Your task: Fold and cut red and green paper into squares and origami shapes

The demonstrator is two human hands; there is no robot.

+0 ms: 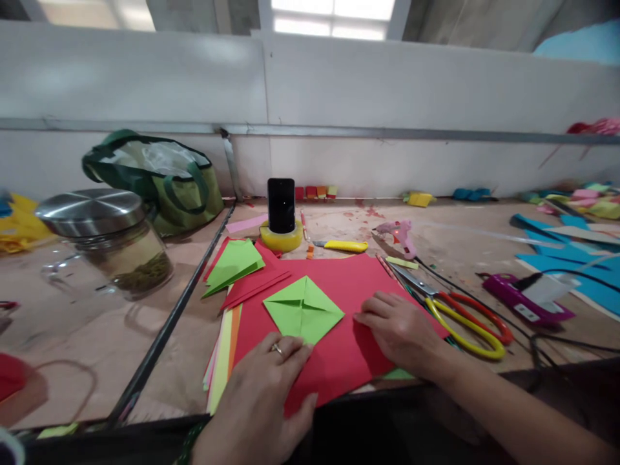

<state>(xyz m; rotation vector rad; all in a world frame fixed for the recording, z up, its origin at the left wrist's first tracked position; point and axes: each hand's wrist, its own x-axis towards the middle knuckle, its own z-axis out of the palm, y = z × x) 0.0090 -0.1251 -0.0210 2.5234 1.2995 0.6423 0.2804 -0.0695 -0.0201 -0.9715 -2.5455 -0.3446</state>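
Note:
A green paper [304,312], folded into a diamond with creased flaps meeting at its centre, lies on a red sheet [349,278] atop a stack of coloured paper. My left hand [274,394], a ring on one finger, rests with its fingertips on the diamond's lower corner, thumb spread apart on the red sheet. Just right of the diamond, my right hand [397,329] lies on the red sheet with its fingers curled together; whether anything is under them is hidden. Folded green pieces [235,261] and folded red pieces [256,284] sit at the stack's upper left.
Scissors [465,320], a pink glue gun [397,236] and a purple power strip [526,300] lie at right. Behind are a yellow cutter [345,246] and a phone [281,205] on a tape roll [281,239]. A glass jar [140,258] and green bag [188,200] stand left.

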